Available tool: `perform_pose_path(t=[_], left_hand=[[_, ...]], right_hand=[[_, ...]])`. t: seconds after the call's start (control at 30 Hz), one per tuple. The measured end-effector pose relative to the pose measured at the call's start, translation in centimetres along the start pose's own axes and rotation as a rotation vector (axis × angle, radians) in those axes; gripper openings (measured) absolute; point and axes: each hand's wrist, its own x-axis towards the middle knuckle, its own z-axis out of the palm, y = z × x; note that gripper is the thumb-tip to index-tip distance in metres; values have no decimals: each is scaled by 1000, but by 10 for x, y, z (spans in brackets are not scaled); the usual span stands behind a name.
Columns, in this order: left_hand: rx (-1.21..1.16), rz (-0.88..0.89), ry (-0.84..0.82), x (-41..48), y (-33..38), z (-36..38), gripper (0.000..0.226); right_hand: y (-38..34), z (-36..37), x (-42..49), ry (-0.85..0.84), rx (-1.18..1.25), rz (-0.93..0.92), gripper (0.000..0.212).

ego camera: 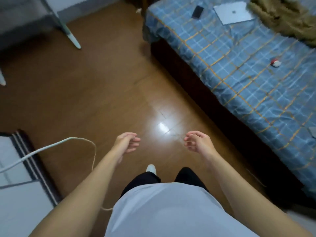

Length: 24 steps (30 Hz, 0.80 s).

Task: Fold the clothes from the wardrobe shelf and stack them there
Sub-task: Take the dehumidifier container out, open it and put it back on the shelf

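My left hand [127, 142] and my right hand [196, 141] hang out in front of me above the brown floor, palms turned toward each other, fingers loosely curled, holding nothing. An olive-brown furry garment [283, 16] lies crumpled at the far right corner of the bed. No wardrobe shelf or other clothes appear in this view.
A bed with a blue checked sheet [248, 79] fills the right side; on it lie a dark phone [197, 11], a silver laptop [233, 12] and a small red-and-white object [275, 63]. A grey chair [25, 19] stands far left. A white cable [51, 147] loops at left.
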Motion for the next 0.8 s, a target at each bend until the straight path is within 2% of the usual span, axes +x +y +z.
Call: perform_pose_path(t=[0.13, 0.27, 0.37, 0.47, 0.63, 0.8], left_hand=[[-166, 33, 94, 15, 35, -36, 20], [-293, 162, 135, 35, 94, -57, 17], [-331, 252, 153, 56, 139, -74, 18], [-368, 269, 228, 80, 171, -90, 19], [-426, 91, 358, 117, 173, -105, 19], [-403, -196, 425, 138, 121, -111, 16]], right_hand=[[-13, 30, 47, -131, -280, 28, 19], [-16, 37, 97, -208, -511, 91, 18], [-23, 36, 139, -205, -560, 168, 18], [-45, 39, 183, -205, -559, 228, 15], [-130, 82, 242, -336, -630, 184, 12], [-261, 185, 284, -456, -554, 0, 22]])
